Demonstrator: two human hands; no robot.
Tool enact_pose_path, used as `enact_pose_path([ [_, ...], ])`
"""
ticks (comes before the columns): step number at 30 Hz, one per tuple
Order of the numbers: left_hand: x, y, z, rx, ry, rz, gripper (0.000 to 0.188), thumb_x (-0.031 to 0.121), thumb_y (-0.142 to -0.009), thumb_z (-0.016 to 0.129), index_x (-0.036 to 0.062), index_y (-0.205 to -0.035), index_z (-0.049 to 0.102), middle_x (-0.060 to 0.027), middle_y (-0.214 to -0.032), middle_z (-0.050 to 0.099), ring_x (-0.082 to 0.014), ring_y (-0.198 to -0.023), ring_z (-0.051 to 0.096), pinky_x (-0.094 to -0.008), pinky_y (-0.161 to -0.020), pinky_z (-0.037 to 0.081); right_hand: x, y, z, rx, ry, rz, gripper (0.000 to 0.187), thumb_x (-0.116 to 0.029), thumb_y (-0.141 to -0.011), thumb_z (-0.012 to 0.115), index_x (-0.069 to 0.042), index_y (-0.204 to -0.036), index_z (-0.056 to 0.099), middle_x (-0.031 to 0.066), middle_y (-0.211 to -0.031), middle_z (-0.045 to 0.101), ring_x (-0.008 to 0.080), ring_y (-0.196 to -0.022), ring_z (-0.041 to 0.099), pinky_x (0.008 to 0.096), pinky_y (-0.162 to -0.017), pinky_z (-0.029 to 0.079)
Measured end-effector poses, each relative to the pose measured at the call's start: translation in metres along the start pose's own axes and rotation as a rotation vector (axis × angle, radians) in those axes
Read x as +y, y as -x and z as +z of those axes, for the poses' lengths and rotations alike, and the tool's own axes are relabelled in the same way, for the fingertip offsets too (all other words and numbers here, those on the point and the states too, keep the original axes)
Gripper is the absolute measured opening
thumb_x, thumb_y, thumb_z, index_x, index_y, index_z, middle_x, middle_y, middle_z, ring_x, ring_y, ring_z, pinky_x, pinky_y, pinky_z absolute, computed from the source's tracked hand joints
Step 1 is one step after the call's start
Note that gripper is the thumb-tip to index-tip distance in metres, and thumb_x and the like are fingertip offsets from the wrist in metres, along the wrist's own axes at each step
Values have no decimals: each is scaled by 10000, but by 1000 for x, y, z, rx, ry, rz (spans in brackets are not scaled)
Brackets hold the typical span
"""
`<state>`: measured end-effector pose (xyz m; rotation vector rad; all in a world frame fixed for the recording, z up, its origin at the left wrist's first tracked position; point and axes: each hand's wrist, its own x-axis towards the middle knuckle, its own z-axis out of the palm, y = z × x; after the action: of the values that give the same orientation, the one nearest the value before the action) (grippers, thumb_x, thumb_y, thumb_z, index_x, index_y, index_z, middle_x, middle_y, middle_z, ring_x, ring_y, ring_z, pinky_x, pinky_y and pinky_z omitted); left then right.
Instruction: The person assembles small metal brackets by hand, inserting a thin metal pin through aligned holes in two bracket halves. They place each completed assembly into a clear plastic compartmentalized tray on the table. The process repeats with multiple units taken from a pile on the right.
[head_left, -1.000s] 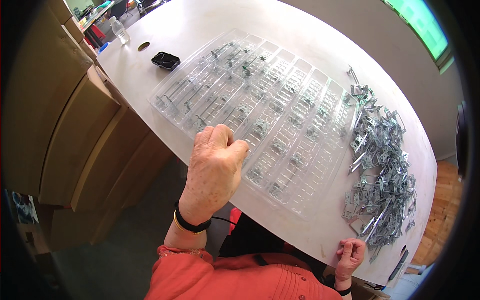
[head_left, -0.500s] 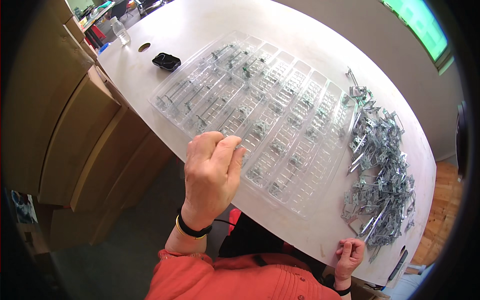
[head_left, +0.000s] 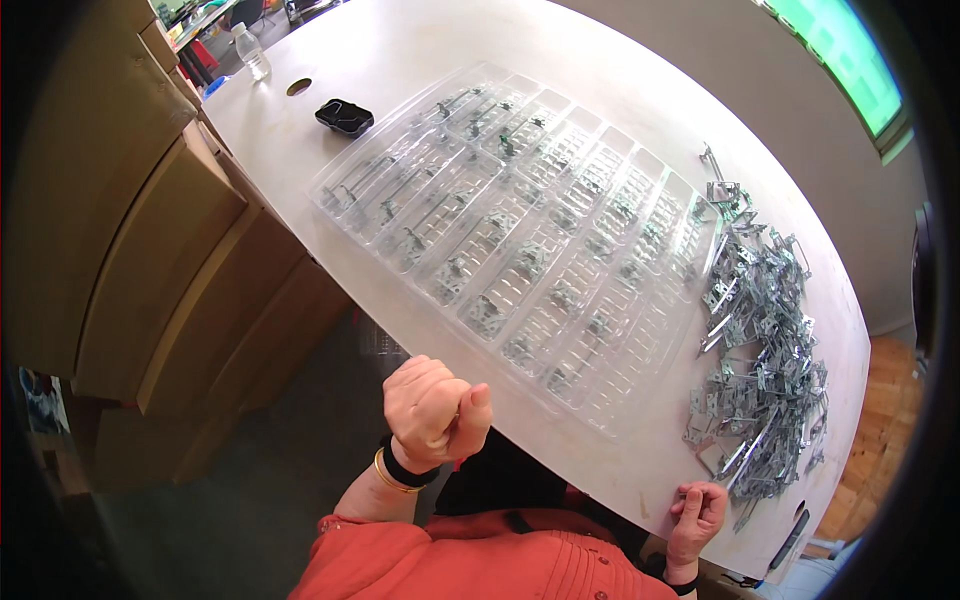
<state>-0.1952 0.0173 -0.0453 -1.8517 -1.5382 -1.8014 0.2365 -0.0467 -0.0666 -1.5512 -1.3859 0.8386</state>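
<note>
My left hand [head_left: 434,412] is curled into a loose fist just off the near edge of the white table [head_left: 640,90], holding nothing that I can see. My right hand [head_left: 700,512] rests with bent fingers on the table's near edge, beside the bottom of a heap of small metal brackets [head_left: 760,330]. A long clear plastic tray [head_left: 530,230] with many narrow compartments lies across the table; several compartments hold a metal bracket each. Whether the right hand pinches a bracket is not visible.
A small black tray [head_left: 345,117] and a clear bottle [head_left: 250,50] stand at the table's far left end, next to a round cable hole [head_left: 298,87]. Tall brown cardboard boxes [head_left: 120,220] stand on the floor at the left. A dark flat object [head_left: 790,540] lies at the near right corner.
My left hand has pulled back from the near edge of the clear tray, off the table toward my body, and closed into a fist. The right hand has stayed put.
</note>
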Motion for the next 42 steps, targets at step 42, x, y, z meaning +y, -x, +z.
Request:
enact_pose_path([
  [42, -20, 28, 19, 26, 3, -184, 404, 84, -980, 688, 87, -656, 448, -67, -565, 403, -289, -447, 420, -404, -466, 326, 1, 5, -5, 4, 30, 34, 153, -205, -1124, 619, -70, -1097, 555, 73, -993, 644, 47, -631, 511, 196, -610, 428],
])
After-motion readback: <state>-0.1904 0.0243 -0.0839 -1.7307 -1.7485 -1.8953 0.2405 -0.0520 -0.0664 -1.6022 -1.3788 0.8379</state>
